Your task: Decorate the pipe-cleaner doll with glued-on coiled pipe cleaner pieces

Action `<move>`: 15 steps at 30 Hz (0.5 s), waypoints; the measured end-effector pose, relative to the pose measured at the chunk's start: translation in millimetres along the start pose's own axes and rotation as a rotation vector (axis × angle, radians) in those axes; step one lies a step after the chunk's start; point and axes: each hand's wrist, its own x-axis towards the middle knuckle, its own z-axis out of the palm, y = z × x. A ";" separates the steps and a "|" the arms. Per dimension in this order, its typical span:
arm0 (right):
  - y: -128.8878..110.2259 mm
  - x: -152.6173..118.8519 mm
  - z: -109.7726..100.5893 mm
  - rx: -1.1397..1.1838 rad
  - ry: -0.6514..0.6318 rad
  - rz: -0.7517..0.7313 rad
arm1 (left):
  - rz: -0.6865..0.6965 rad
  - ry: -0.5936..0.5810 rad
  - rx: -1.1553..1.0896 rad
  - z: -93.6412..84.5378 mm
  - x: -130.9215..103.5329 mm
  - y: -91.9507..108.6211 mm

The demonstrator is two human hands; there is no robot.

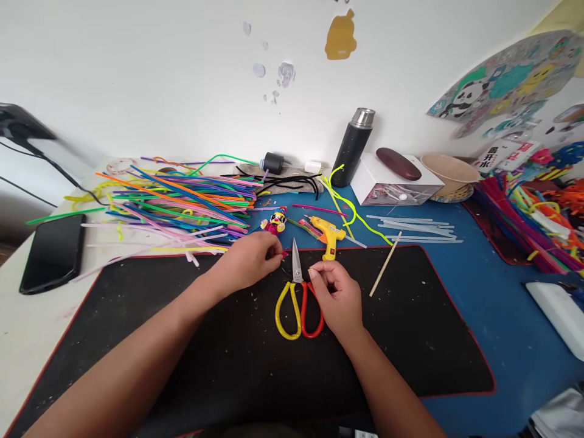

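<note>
My left hand (256,258) is closed, thumb and fingers pinching a small magenta piece (284,254). Right behind those fingers is a little fuzzy doll (275,221) with a magenta body and blue-and-red top; whether the magenta piece joins it I cannot tell. My right hand (336,295) is also closed in a pinch, with a tiny yellowish speck at its fingertips that is too small to name. Between the hands lie scissors (297,275), blades pointing away, with one yellow and one red handle. The right hand's fingers are just beside the red handle.
A yellow glue gun (327,236) lies beyond my right hand. Pipe cleaners (182,201) are heaped at left, near a phone (52,252). At right are a wooden stick (385,264), clear glue sticks (417,228), a black flask (352,146) and a white box (392,182). A black mat (410,328) covers the front.
</note>
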 end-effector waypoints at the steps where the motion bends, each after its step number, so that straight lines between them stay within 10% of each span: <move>1: 0.2 -0.1 0.4 0.001 -0.009 0.001 | -0.024 0.028 -0.058 -5.1 -1.7 -1.7; 15: -27.1 5.5 15.7 -0.436 -0.433 -0.245 | -0.150 0.006 -0.480 -30.2 -40.0 -40.0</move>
